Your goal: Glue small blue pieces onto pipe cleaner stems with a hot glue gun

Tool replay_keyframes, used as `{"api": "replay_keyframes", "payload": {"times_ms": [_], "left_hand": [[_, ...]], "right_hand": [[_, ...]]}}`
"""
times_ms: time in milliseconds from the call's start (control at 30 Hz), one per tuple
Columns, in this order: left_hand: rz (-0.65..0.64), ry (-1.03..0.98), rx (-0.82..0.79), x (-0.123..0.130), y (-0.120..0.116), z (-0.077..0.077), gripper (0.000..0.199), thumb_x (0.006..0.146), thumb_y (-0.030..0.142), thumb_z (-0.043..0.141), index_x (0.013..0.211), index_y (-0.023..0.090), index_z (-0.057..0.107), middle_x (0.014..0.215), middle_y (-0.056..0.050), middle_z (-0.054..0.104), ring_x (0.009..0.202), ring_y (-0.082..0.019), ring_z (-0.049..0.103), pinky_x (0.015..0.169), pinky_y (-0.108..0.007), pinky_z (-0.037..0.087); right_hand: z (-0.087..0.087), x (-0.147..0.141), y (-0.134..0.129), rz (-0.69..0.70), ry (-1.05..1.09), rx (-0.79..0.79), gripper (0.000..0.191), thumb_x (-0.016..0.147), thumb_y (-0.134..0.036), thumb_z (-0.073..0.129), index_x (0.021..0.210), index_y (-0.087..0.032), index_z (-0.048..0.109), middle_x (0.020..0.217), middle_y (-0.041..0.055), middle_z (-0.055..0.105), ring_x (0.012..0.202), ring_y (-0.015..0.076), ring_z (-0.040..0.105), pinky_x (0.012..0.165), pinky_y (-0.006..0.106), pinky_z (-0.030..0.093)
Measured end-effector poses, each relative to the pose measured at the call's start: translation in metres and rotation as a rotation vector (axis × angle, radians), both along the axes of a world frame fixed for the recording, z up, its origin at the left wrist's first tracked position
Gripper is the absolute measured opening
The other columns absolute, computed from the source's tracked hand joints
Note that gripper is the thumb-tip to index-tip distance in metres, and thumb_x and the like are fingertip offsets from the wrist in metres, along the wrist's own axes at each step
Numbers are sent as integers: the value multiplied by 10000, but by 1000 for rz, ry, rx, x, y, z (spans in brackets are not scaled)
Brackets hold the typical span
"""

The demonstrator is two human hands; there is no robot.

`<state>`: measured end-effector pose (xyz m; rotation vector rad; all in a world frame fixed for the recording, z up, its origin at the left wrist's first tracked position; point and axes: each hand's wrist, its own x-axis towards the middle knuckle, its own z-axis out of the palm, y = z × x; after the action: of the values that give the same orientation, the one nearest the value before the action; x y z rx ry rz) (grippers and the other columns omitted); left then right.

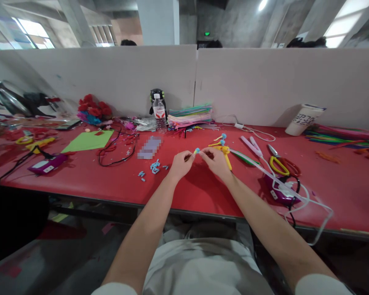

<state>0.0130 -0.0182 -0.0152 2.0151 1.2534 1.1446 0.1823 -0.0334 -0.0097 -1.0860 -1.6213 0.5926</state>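
Observation:
Above the red table (184, 188), my left hand (183, 161) and my right hand (215, 161) meet with fingertips pinched together. Between them is a small fuzzy blue-and-yellow piece (197, 150), partly covered by the fingers and gripped from both sides. A yellow glue gun (226, 156) lies just beyond my right hand, with a clear glue stick (249, 161) trailing from it. Small blue fuzzy pieces with yellow stems (223, 141) rest behind the gun. Several short blue cut pieces (155, 166) are scattered left of my left hand.
Scissors (279, 165), a pink hair-straightener-like tool (251, 146) and a purple power socket (279, 192) with cords lie right. A bottle (159, 114), pipe cleaner bundles (190, 115) and a blurred rectangle (150, 147) sit ahead. Green paper (87, 140) lies left; a cup (304, 119) leans right.

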Motion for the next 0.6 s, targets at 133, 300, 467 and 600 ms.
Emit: {"api": "replay_keyframes", "payload": {"times_ms": [133,300,467,600], "left_hand": [[-14,15,-3,-1,1,-1,295,861,381,514,721,145,623,633,5,554,585,-103,422,587,-247,310],[-14,26,-3,-1,1,-3,301,861,392,515,715,148,614,616,15,529,587,-102,416,577,-245,301],[-20,25,-11,-2,1,-2,310,858,398,519,707,144,613,613,16,524,580,-97,417,571,-242,299],[-18,36,-7,-3,1,-2,299,857,386,525,719,141,628,615,13,541,575,-95,415,566,-241,295]], "right_hand": [[-2,0,1,-17,-8,-1,299,853,-466,553,823,-180,639,788,67,674,705,190,600,678,323,476],[-2,2,1,-20,-40,12,304,860,-469,547,812,-182,632,789,69,673,707,190,599,694,327,473],[-4,4,3,-14,-78,22,288,869,-453,538,832,-182,629,810,75,678,720,195,606,704,335,472],[-5,5,4,-33,-97,37,274,877,-435,529,841,-181,626,825,71,684,733,194,612,714,332,475]]}}
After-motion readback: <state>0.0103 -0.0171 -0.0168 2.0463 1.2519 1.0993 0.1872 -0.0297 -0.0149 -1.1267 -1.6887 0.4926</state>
